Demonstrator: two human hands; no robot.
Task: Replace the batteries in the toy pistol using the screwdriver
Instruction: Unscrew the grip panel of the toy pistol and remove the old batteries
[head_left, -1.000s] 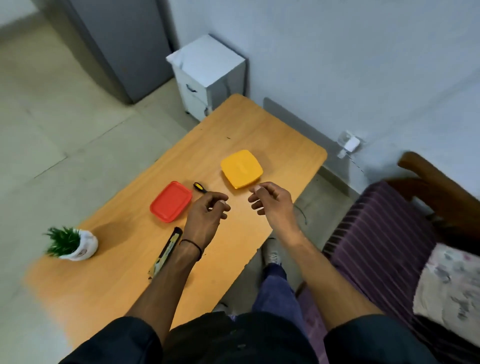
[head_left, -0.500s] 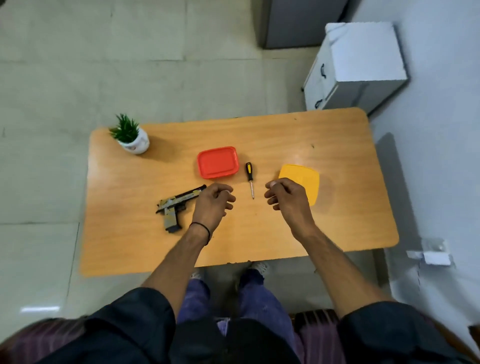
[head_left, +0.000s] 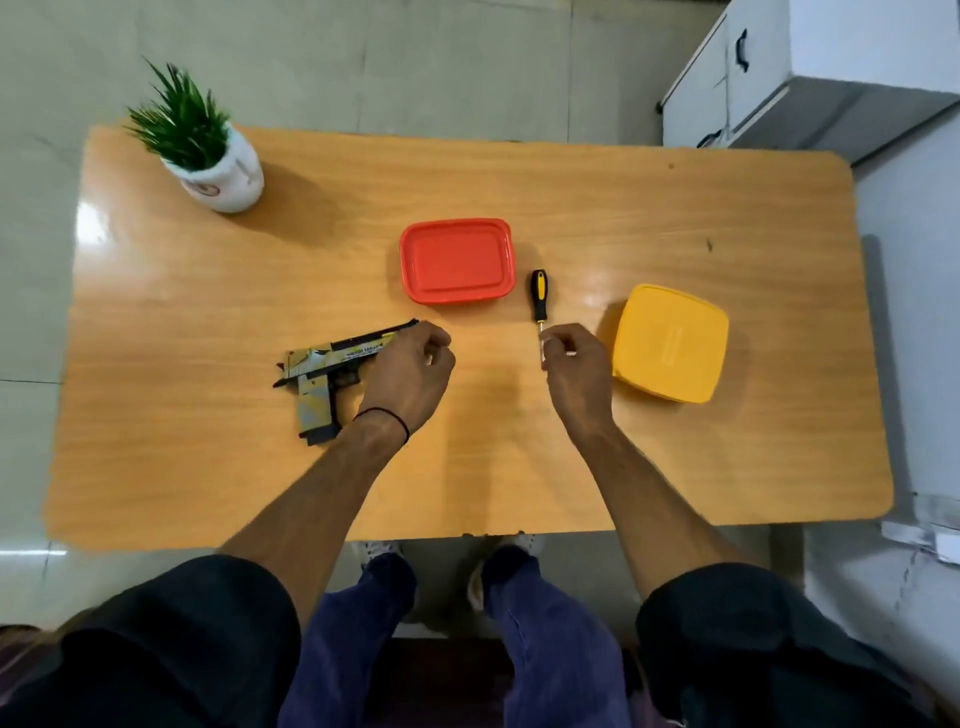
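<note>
The toy pistol (head_left: 322, 374), yellow, grey and black, lies on its side on the wooden table (head_left: 208, 467), muzzle pointing right. My left hand (head_left: 410, 374) hovers over the muzzle end with loosely curled fingers and grips nothing. The screwdriver (head_left: 538, 293), with a black and yellow handle, lies just right of the red lid, its shaft pointing toward me. My right hand (head_left: 579, 369) has its curled fingertips right beside the shaft's tip; I cannot tell whether they touch it. No batteries are visible.
A red container lid (head_left: 457, 260) lies at mid-table and a yellow lidded container (head_left: 670, 343) to the right. A potted plant (head_left: 208, 150) stands at the far left corner. A white cabinet (head_left: 810, 73) stands beyond the table's right end.
The view has swung to look straight down on the table. Both hands have shifted outward: the left over the pistol's muzzle, the right up to the screwdriver's shaft.
</note>
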